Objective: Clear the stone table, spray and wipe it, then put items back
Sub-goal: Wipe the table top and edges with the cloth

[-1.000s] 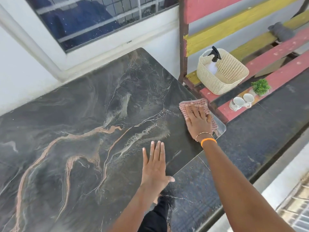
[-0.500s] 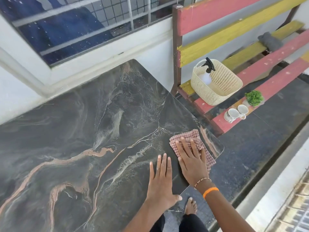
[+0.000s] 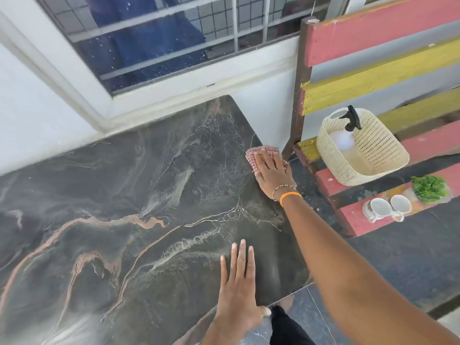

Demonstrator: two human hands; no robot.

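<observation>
The dark stone counter (image 3: 119, 220), veined in pale grey and orange-brown, fills the left and centre of the frame, below a white-framed barred window (image 3: 159, 41) at the upper left. The right hand (image 3: 272, 174) lies flat with fingers extended on a red-and-white checked cloth (image 3: 258, 155), pressing it against the counter at its right edge, in the centre right of the frame; beaded and orange bands circle the wrist. The left hand (image 3: 237, 282) rests palm down on the counter in the lower centre, fingers straight and together, thumb at the near edge, grasping nothing. The two hands are well apart. At the right of the frame stands a slatted wooden bench (image 3: 373, 33) painted red and yellow. On its seat sits a cream perforated plastic basket (image 3: 373, 155) containing a clear spray bottle with a black trigger head (image 3: 349, 120). Below the basket, on a red slat, lie two white ceramic cups (image 3: 388, 206) touching each other, with a small green leafy plant (image 3: 428, 188) just beside them.
</observation>
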